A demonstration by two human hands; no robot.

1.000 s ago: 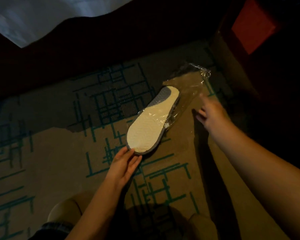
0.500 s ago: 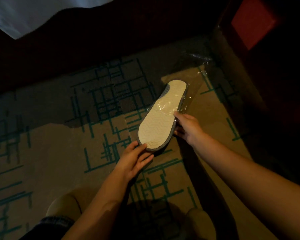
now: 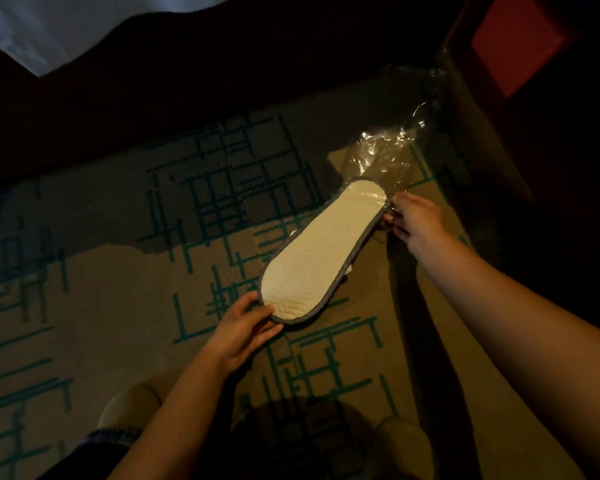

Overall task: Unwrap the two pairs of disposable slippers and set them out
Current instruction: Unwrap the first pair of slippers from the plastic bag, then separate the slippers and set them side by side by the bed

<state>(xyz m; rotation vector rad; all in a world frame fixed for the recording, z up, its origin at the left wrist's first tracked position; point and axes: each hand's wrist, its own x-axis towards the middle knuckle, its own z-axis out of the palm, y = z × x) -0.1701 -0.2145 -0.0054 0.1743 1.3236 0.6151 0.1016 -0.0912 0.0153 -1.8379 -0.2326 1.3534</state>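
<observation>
Slipper: a flat cream slipper with a chevron-embossed sole and grey edging (image 3: 321, 258) is held sole-up just above the floor, slanting from lower left to upper right; a second one appears to lie beneath it, though this cannot be confirmed
Wrapper: a crumpled clear plastic bag (image 3: 388, 150) is found beyond the far end of the slipper; half a second ago it still covered much of the sole; now only the far tip looks glossy with film
Left hand: the left hand (image 3: 243, 332) is clamped on the near end of the slipper, thumb on the sole, fingers beneath; its grip is unchanged from the earlier views
Right hand: the right hand (image 3: 414, 220) has been moved from mid-length up to the far end; its fingers are curled there, apparently pinching the wrapper's mouth, though it cannot be told whether film or slipper edge is pinched
Floor: a tan carpet with teal line pattern (image 3: 118, 306) lies below
Assessment: this pair is judged nearly stripped; setting out is not yet done; no second pair is seen
</observation>
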